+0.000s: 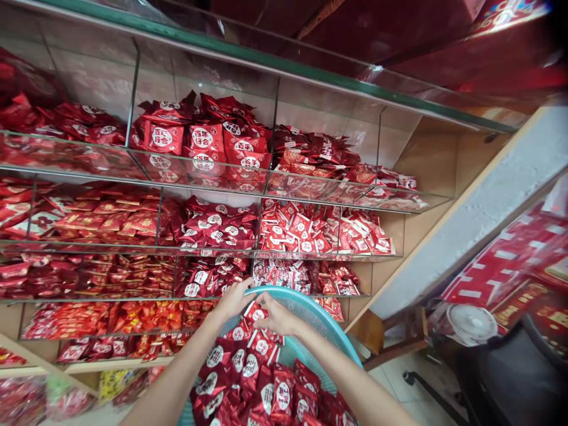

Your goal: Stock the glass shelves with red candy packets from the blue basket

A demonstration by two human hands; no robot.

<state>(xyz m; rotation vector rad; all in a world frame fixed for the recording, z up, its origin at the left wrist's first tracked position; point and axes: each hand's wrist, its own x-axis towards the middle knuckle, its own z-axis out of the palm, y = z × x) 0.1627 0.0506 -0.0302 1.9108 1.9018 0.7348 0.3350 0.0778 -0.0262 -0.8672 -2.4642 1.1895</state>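
Note:
A teal plastic basket (310, 307) full of dark red snack packets (248, 378) sits in front of me, tipped toward the glass shelves. My left hand (234, 299) curls over the basket's far rim. My right hand (277, 316) lies just inside the rim with its fingers closed on a red packet (257, 312) at the top of the heap. Both forearms reach up from the bottom of the view.
Tiered glass shelves (275, 189) with dividers hold many red packets in separate bins. A wooden stool (390, 334) stands at the right by a pale sloping wall. A small white fan (471, 322), a black chair (515, 373) and red boxes (510, 260) lie further right.

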